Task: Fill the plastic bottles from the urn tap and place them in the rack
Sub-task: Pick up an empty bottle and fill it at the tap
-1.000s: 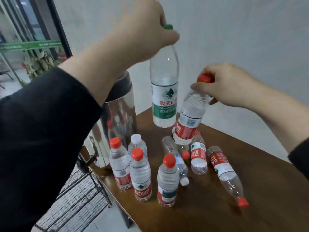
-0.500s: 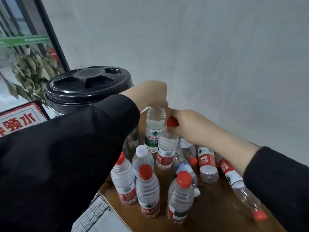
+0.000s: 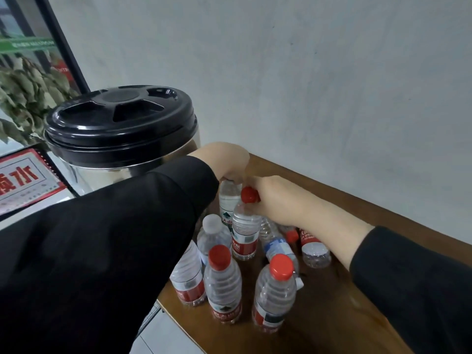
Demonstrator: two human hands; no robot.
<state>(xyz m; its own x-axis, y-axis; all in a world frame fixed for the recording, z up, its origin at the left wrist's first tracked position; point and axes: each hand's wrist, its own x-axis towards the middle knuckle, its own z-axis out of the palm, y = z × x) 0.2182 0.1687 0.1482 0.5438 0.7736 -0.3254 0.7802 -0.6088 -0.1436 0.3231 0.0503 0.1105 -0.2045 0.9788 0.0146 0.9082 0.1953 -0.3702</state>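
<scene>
Our left hand [image 3: 224, 159] grips the top of the tall green-labelled bottle [image 3: 227, 203], standing on the brown table [image 3: 332, 302] just right of the steel urn [image 3: 120, 129]. Our right hand [image 3: 273, 198] pinches the neck of a red-capped bottle [image 3: 244, 233] just beside it, near the other upright and fallen bottles.
</scene>
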